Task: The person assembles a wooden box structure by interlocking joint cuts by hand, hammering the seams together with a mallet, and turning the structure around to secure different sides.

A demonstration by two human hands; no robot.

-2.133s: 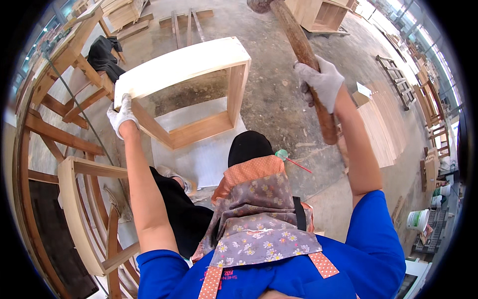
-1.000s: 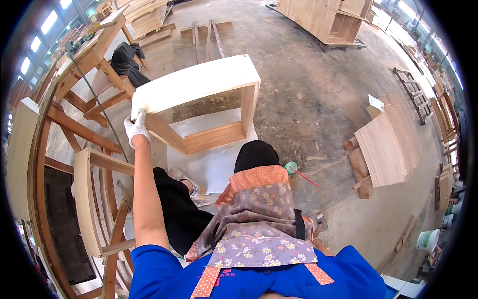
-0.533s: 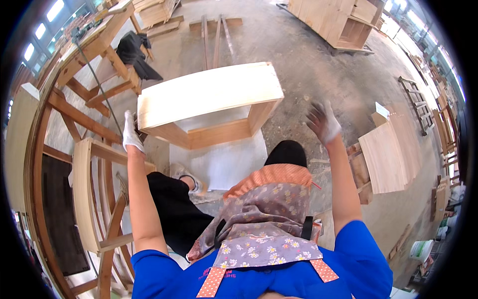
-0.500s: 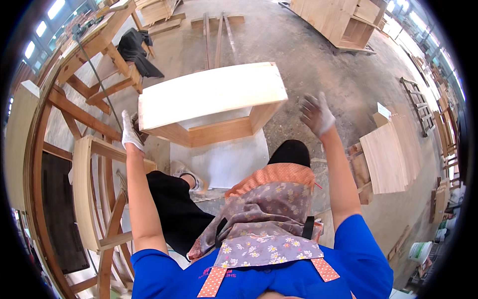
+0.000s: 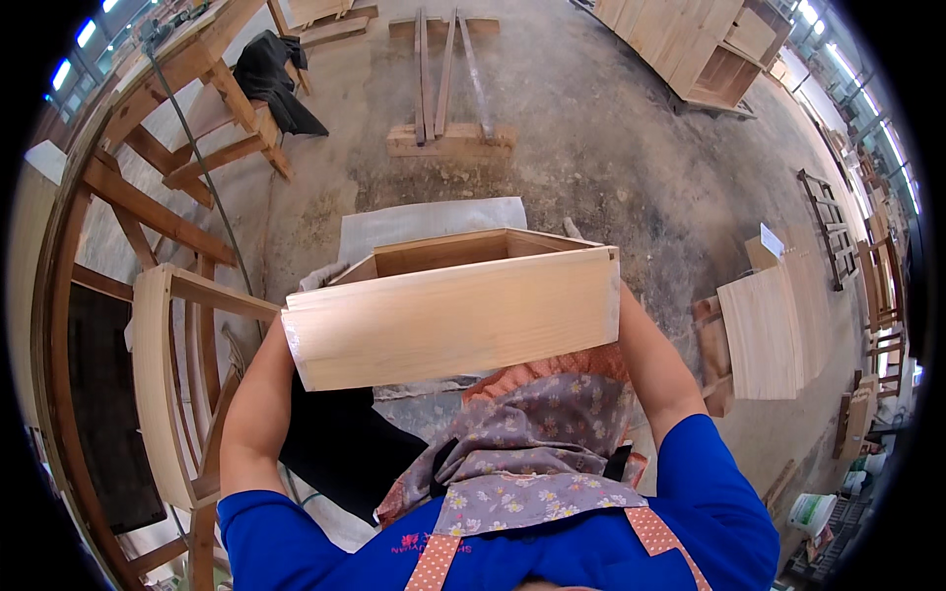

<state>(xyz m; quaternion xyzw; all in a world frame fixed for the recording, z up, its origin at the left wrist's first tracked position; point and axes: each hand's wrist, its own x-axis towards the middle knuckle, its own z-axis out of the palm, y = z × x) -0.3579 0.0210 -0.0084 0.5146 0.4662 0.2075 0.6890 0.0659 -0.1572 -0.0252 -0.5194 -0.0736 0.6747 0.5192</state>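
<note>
A pale wooden drawer frame (image 5: 453, 320) is held up in front of my body, one long side board toward me. Its inside shows only as a narrow strip along the far edge. My left hand (image 5: 323, 275), in a whitish glove, grips its left end, mostly hidden behind the board. At the right end my right hand (image 5: 574, 229) shows only gloved fingertips past the far corner; the frame covers the rest. Beyond the frame, a white sheet (image 5: 424, 219) lies on the floor.
To my left stands a wooden rack with a pale frame (image 5: 158, 384) leaning on it. A workbench (image 5: 187, 74) and black cloth (image 5: 268, 84) are farther off. Stacked boards (image 5: 759, 330) lie at right. Wooden strips (image 5: 445, 79) rest on floor blocks ahead, and a cabinet (image 5: 680, 44) stands far right.
The drawer frame has come closer to my body and turned, its opening now on the far side. My right hand, open and apart from it before, is now at its right end.
</note>
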